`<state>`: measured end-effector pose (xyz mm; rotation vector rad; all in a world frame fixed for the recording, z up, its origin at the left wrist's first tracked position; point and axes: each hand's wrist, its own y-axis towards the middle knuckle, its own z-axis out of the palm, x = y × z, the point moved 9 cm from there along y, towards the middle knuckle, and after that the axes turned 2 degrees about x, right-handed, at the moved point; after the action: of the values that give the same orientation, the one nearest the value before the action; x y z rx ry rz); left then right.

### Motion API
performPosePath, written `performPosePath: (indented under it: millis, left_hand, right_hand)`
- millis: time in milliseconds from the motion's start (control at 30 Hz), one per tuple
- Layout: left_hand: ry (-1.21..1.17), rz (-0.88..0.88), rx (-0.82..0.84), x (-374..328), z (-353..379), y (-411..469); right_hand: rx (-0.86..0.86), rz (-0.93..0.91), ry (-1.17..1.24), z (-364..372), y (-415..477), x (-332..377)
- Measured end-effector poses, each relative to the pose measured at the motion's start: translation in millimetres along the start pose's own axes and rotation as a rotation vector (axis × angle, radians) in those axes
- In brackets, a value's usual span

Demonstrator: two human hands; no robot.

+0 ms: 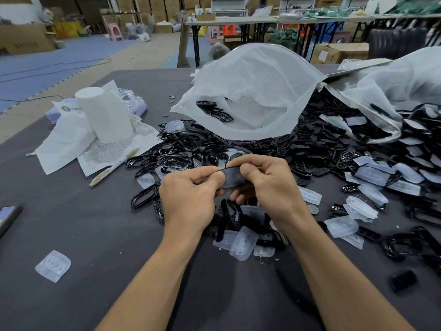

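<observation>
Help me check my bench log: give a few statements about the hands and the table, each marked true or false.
1. The left hand and right hand both pinch one black part. True.
2. The pen lies inside the white bag. False: it lies on the table, its upper end on the paper sheet.
3. The white cylinder stands on end on the paper sheet. True.
4. The white bag is sealed shut. False: its mouth gapes, with black frames inside.

bags [250, 75]: 2, both white
pen [114, 167]: 1
white roll [105, 115]: 1
coin [313, 209]: 1
held black piece [235, 179]: 1
black frames [176, 161]: a heap, can't count
clear pads [53, 265]: loads too
</observation>
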<state>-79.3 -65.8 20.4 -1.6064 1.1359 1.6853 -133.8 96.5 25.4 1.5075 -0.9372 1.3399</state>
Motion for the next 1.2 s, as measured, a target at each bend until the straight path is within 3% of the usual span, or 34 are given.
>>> performPosePath:
  millis: [133,300,467,767,1200]
  left_hand:
    - [-0.03,-0.028,0.025,5.0,1.9,-0.7]
    - [-0.099,-0.101,0.12,5.8,10.5,-1.8]
    - [-0.295,-0.249,0.267,7.1,19.3,-4.7]
    - [-0.09,-0.286,0.373,17.5,20.9,-3.7]
    - [-0.133,-0.324,0.34,20.2,21.5,-4.4]
  right_hand:
    - [0.006,-0.02,-0.114,0.2,-1.3,2.5]
    - [0.002,0.053,0.038,-4.0,2.3,-3.9]
    - [-0.017,0.065,0.045,-7.7,3.7,-5.6]
    - [-0.026,0.047,-0.022,-8.5,3.3,-4.3]
    - [-0.015,0.061,-0.027,-6.4,0.7,-0.2]
